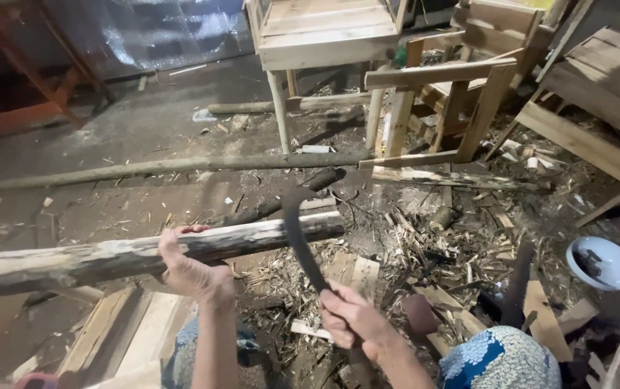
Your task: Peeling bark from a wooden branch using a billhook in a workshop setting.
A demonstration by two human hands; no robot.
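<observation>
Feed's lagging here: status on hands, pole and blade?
Left hand grips the peeled pole. Right hand holds the curved blade, hooked over the pole's end. Wood scraps underneath.

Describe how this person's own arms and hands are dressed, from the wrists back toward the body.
Both hands are bare: no gloves, rings, watch or bands show on the left hand or the right hand. Both forearms are uncovered as far as the picture reaches, with no sleeve in view. Below them lies blue and white patterned cloth over the knees.
</observation>
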